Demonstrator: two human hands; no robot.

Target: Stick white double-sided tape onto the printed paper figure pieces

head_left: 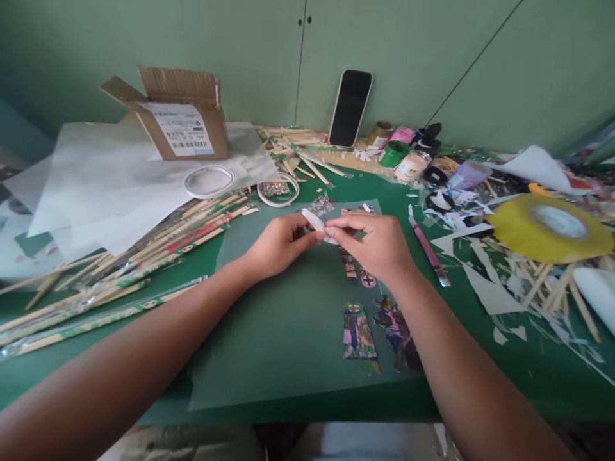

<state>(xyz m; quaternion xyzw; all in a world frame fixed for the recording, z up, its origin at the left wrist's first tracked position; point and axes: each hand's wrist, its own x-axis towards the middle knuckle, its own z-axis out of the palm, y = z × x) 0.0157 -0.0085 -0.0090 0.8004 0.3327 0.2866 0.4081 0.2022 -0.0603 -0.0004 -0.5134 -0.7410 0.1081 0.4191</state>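
Note:
My left hand (pixel 287 243) and my right hand (pixel 368 240) meet over the middle of the table, fingertips pinched on a small white piece (pixel 314 221) that looks like folded or rolled paper. Its upper end sticks out to the left, and my fingers cover the rest. Beneath them lies a translucent sheet (pixel 269 339). On the sheet, a colourful patterned cutout (pixel 359 331) rests near a dark purple cutout (pixel 398 330), which my right forearm partly hides. More small cutouts (pixel 368 276) lie just under my right hand.
Wrapped chopsticks (pixel 158 256) lie piled at left beside an open cardboard box (pixel 192 128). A phone (pixel 350 107) leans on the wall. Paint jars (pixel 412 166), a pink-handled cutter (pixel 427 246), a yellow tape roll (pixel 509 224) and paper scraps (pixel 490 288) spread over the right side.

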